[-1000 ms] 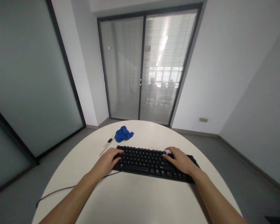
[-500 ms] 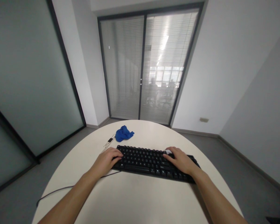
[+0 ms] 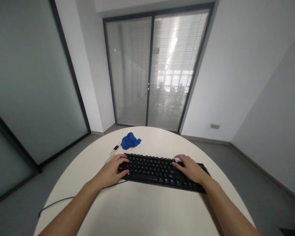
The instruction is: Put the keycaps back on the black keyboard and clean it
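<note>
A black keyboard lies slightly slanted on the round table. Curled over its left end is my left hand, the thumb on the lower corner keys and the fingers on the upper ones. My right hand rests over the right part of the keyboard, closed on a small white piece that peeks out by the fingertips at the upper edge. It looks like tissue or cloth, mostly hidden by the hand.
Behind the keyboard is a crumpled blue cloth, with a thin white cord bearing a black piece beside it. A black cable runs to the left edge of the pale table. Glass doors stand beyond.
My left hand has shifted its hold at the keyboard's left end, the thumb now further from the fingers. The right hand and the keyboard look unmoved.
</note>
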A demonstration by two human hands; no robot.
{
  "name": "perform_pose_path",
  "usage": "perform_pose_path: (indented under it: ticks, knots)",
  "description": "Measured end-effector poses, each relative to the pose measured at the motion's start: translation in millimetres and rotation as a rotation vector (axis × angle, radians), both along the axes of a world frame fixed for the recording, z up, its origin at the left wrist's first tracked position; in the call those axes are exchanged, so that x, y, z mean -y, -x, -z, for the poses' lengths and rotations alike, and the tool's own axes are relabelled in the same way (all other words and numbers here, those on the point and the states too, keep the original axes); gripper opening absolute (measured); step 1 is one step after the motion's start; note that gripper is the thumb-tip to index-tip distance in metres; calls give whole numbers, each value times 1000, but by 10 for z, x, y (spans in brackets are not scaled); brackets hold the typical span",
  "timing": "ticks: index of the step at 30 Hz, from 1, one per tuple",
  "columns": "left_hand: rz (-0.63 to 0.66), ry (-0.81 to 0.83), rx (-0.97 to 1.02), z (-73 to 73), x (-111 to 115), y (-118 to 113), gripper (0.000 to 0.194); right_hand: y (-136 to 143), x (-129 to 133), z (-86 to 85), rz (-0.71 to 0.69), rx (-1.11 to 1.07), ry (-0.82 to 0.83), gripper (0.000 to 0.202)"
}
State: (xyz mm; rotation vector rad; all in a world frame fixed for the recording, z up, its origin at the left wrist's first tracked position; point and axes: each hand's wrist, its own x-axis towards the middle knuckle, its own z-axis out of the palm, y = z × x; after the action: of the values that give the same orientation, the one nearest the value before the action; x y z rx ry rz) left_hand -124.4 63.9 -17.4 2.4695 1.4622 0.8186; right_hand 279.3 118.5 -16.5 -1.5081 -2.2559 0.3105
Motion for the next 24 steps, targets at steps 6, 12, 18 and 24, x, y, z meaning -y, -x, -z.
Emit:
perform_pose_path:
  ticks: [6,12,18,24]
  knots:
    - [34,121,70,199,-6,-2,80,-217,-130,67,-40,-4,-35,37]
    - [121,165,145,277,-13,-100,88,-295,-155,30,-13,-67,-123,29]
    - [79,194,155,219,1,-168,97,47,-11,-105,10,-188,-268,30]
    - [57,216,133,260,-3,-186,113,474,227,-19,-210,25,-155,43]
